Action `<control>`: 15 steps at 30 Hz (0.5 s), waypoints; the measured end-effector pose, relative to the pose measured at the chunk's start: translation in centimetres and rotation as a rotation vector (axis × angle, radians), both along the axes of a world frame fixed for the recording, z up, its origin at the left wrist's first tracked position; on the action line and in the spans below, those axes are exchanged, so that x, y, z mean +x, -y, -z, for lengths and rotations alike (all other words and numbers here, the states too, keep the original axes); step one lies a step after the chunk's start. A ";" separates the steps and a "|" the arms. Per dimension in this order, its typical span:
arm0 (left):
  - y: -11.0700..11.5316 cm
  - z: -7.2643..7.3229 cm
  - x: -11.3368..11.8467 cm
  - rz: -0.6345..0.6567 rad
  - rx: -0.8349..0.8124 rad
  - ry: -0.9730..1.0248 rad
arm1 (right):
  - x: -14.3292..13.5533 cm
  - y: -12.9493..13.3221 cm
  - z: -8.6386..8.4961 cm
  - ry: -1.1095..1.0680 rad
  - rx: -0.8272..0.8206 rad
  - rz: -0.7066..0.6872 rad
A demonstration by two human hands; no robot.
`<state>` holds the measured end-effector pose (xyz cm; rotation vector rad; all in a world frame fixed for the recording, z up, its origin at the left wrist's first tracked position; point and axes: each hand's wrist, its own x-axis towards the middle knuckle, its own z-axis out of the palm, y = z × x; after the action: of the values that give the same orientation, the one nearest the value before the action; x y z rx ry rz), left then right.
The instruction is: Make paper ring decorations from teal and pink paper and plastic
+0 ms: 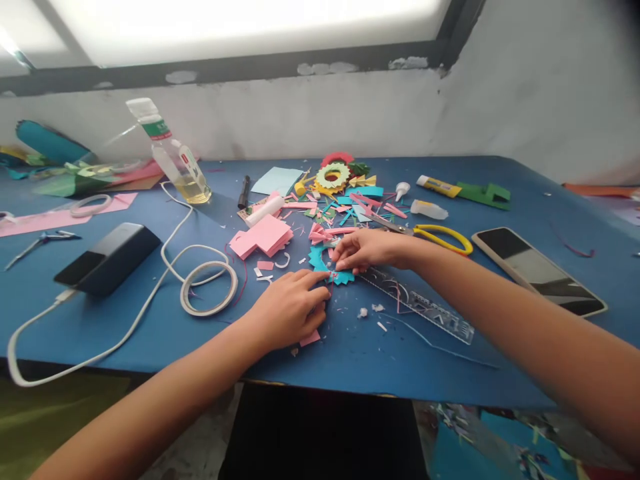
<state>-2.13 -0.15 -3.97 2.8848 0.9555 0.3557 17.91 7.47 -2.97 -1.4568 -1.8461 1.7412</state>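
Observation:
A blue paper ring (pixel 316 259) with a zigzag outer edge lies flat near the front middle of the table. My left hand (pixel 295 303) has its fingers curled at the ring's lower edge, index fingertip and thumb close together on it. Over the ring's right side, my right hand (pixel 367 250) pinches thumb and forefinger together; whatever sits between them is too small to make out. A small pink bit shows on the ring between both hands. Just behind the ring is a pink folded-paper bow (pixel 320 233). A clear stencil ruler (pixel 425 308) extends from under my right hand.
Yellow-handled scissors (pixel 445 239), a phone (pixel 540 270) and a glue tube (pixel 439 186) are right. Pink paper squares (pixel 265 235), a tape roll (pixel 209 313), a cabled black device (pixel 107 259) and a bottle (pixel 183 167) stand left. Toothed paper rings (pixel 333 176) lie behind among scraps.

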 end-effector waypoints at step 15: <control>0.1 -1.3 -0.4 -0.104 0.031 0.067 | 4.6 7.6 -1.2 0.047 0.581 0.319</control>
<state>-2.53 -0.27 -2.64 2.8378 1.1002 0.4753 22.53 -0.14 -1.75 -1.4421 -1.8043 0.9254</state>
